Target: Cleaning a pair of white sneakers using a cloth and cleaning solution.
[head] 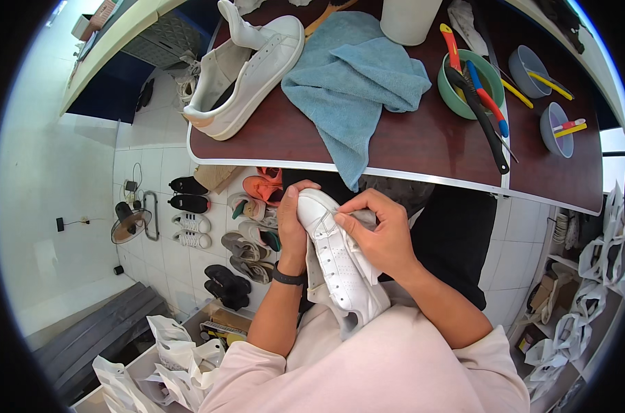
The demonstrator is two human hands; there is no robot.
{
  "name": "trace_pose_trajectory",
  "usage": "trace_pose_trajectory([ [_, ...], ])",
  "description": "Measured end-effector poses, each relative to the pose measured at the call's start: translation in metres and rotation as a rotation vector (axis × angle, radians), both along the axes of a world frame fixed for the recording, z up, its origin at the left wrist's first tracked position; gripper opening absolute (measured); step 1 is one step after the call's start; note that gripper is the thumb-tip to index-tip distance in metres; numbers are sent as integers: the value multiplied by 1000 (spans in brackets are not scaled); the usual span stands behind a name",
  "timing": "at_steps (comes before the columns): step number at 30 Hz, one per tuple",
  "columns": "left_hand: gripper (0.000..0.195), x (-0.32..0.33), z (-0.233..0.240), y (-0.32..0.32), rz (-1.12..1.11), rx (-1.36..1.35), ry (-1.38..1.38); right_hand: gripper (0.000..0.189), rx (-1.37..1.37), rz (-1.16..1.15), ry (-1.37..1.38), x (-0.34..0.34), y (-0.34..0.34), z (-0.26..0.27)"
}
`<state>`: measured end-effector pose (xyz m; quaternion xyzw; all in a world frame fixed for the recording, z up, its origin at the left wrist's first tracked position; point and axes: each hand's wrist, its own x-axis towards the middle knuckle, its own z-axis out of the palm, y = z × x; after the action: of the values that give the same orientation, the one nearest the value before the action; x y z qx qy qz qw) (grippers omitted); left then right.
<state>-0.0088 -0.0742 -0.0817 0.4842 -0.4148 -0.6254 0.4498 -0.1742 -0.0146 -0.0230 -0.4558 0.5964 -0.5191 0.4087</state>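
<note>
My left hand [293, 222] grips a white leather sneaker [337, 258] around its toe and side. The sneaker has no laces, and its heel end rests near my lap. At the edge of the sneaker's toe, my right hand [382, 229] pinches with thumb and forefinger. A thin white piece [361, 258], perhaps a wipe or a strip of tape, hangs from under those fingers along the shoe's side. The other white sneaker [250, 72] sits on the table, its tongue pulled up and its eyelets bare.
On the dark red table [410, 144] lie a blue towel [359, 72], hanging over the front edge, and a green bowl [452, 95] of brushes. Grey bowls [530, 69] stand right. Several shoes [191, 229] line the floor at left, near a fan [129, 222]. White bags [576, 330] crowd the right shelves.
</note>
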Motion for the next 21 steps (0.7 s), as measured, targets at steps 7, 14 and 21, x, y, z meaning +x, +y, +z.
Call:
trace_pose_trajectory([
  [7,48,8,-4,0,6,113,207,9,113,124,3,-7,61,2],
  [14,44,5,-9,1,29,158,394,13,45,123,11,-4,64,0],
  [21,45,8,-12,3,7,112,427,16,-26,123,-4,4,58,1],
])
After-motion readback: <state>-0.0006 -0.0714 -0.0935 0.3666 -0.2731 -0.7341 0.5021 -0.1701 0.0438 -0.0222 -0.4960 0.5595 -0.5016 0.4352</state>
